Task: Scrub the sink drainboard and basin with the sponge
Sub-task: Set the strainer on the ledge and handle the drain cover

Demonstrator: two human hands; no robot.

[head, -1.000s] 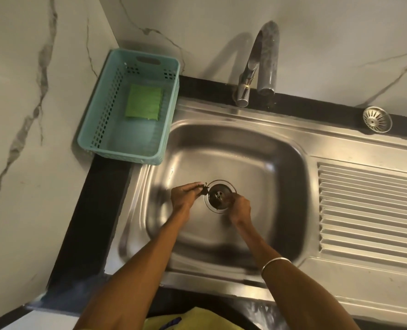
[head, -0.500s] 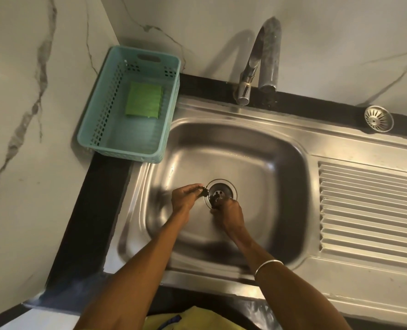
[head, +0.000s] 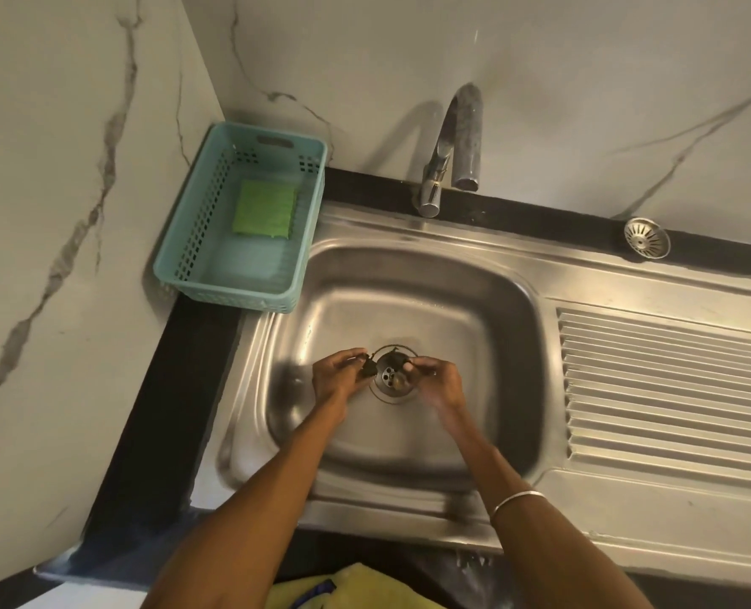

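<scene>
Steel basin (head: 475, 309) beneath you: left hand (head: 334, 380) and right hand (head: 437, 382) each pinch dark debris beside the open drain (head: 393, 380); drop it, it clogs. Sponge (head: 265, 209) waits in the basket (head: 180, 257), up-left.

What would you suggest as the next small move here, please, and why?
Probably lift both hands clear of the drain and discard the dark bits. The left hand and right hand each pinch a small dark scrap over the drain, so neither can take the sponge, which lies untouched in the basket beside the basin.
</scene>
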